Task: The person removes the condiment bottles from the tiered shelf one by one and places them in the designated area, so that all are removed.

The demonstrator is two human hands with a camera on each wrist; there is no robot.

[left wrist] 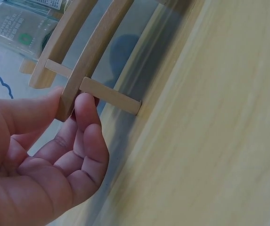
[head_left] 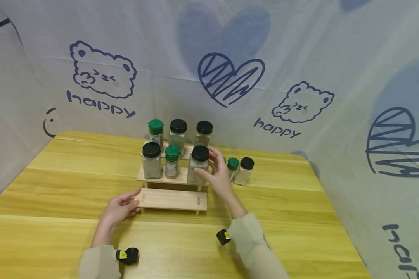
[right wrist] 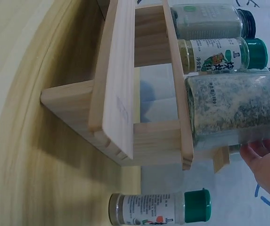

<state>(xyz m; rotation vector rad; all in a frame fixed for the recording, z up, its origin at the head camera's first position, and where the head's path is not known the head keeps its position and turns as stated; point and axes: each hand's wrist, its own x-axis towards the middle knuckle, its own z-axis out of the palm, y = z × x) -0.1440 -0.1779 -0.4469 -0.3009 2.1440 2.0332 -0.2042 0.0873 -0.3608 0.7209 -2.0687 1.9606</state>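
A three-tier wooden spice rack (head_left: 171, 199) stands on the table, its lowest shelf bare. My left hand (head_left: 120, 209) pinches the left end of that shelf; in the left wrist view the thumb lies on top and curled fingers sit beneath. With its thumb in front and fingers at the far side, my right hand (head_left: 220, 178) grips a black-lidded spice jar (head_left: 193, 177) at the right end of the middle tier. Pale, flecked contents fill this jar (right wrist: 233, 106) in the right wrist view. A green-lidded bottle (head_left: 172, 166) and another black-lidded jar (head_left: 151, 164) share the tier.
On the top tier stand a green-lidded bottle (head_left: 156, 131) and two black-lidded jars, one at its middle (head_left: 177, 139). Right of the rack, a green-lidded bottle (head_left: 233, 164) and a black-lidded jar (head_left: 243, 172) stand on the table. A printed white curtain (head_left: 167, 93) hangs close behind.
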